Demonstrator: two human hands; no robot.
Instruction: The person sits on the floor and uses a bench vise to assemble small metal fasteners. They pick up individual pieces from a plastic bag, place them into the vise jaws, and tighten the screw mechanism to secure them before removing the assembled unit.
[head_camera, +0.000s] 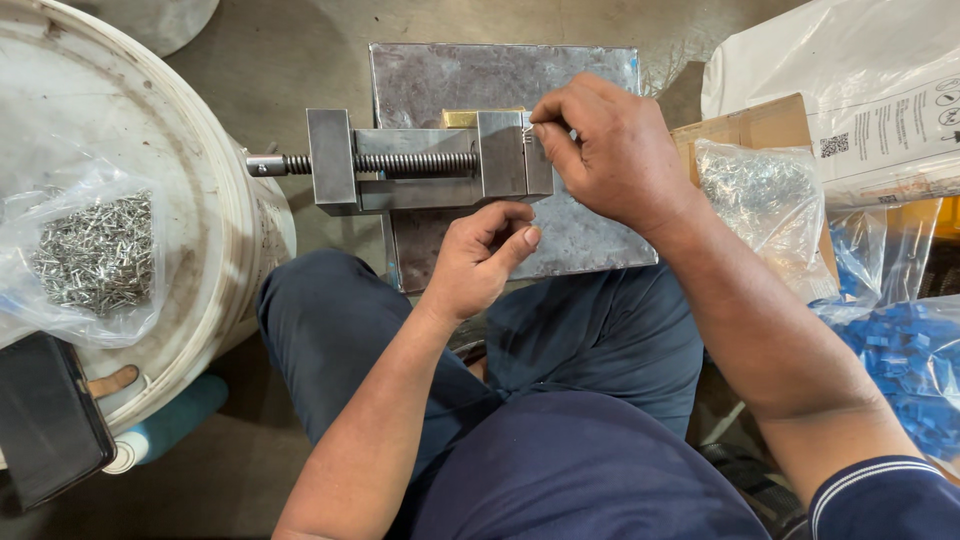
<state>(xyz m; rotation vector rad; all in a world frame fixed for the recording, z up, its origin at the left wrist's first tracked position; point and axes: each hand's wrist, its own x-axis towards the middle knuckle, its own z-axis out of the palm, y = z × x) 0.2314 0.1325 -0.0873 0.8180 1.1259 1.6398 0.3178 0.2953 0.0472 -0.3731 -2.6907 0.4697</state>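
Head view shows the right hand (610, 150) with thumb and forefinger pinching a tiny bright metal pin (527, 131) at the jaws of a small steel vise (430, 160), at about twelve o'clock from the person's lap. That pin looks light, stiff and slippery, best taken by its shank with the fingertips. At six o'clock of the vise the left hand (480, 260) curls loosely, its grip seemingly empty, touching a grey metal plate (480, 70).

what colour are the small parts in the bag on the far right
Blue; the small plastic parts show best in the head view, in a clear bag.
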